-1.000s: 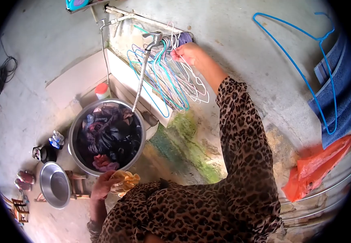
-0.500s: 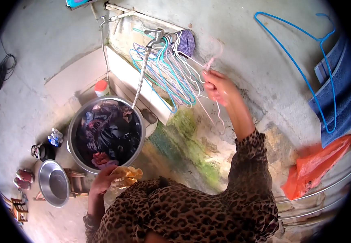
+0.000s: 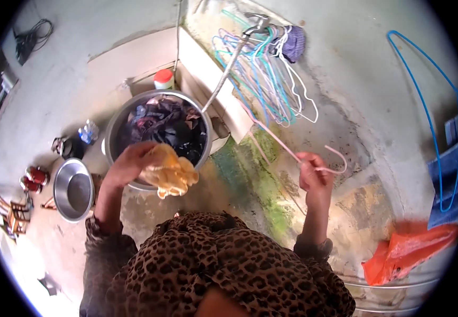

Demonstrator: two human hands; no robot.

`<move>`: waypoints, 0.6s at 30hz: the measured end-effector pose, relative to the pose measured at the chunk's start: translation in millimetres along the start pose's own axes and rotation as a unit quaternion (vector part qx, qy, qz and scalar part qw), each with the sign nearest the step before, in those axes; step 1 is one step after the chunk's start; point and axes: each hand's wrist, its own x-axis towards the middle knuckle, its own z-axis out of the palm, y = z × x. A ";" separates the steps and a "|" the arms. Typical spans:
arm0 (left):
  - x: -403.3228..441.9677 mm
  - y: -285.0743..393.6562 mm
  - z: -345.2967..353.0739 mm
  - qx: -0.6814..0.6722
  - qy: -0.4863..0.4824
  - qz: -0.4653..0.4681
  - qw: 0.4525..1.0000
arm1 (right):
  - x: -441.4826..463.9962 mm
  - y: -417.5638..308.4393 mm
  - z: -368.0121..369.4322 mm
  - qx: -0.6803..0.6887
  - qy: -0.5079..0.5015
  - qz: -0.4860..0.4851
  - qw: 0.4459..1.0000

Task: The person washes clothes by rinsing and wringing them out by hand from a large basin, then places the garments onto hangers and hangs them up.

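Note:
My left hand (image 3: 134, 165) is closed on a bunched yellow cloth (image 3: 171, 173), held over the near rim of a large metal basin (image 3: 111, 129). Dark wet-looking clothes (image 3: 173, 124) fill that basin. On the right, my right hand (image 3: 315, 171) grips a pink clothes hanger (image 3: 276, 138) near its neck, with the hook pointing right and the body reaching toward the left. Several other hangers (image 3: 263, 79) in blue, white and teal hang in a bunch by the tap (image 3: 256, 22), apart from my right hand.
A smaller metal bowl (image 3: 74, 190) sits at the left, beyond it a small wooden chair (image 3: 19, 216). Behind the large basin stands a red-lidded jar (image 3: 163, 79). A blue hanger (image 3: 430, 124) and an orange plastic bag (image 3: 405, 253) are at the right by the wall.
The pink hanger has come away from the bunch by the tap, moving down toward my body in my right hand. My left hand has raised the yellow cloth in front of the basin.

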 end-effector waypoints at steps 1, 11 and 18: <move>1.1 8.4 -4.1 0.003 0.013 -0.003 1.000 | -2.7 10.0 15.7 -0.031 0.001 -0.062 0.998; 0.7 65.0 -17.9 0.036 0.111 0.009 0.993 | 14.0 26.6 101.6 0.384 -0.207 -0.163 0.885; -7.5 85.6 -11.4 -0.001 0.091 0.029 0.995 | 18.3 -9.2 151.2 0.442 -0.254 -0.338 0.791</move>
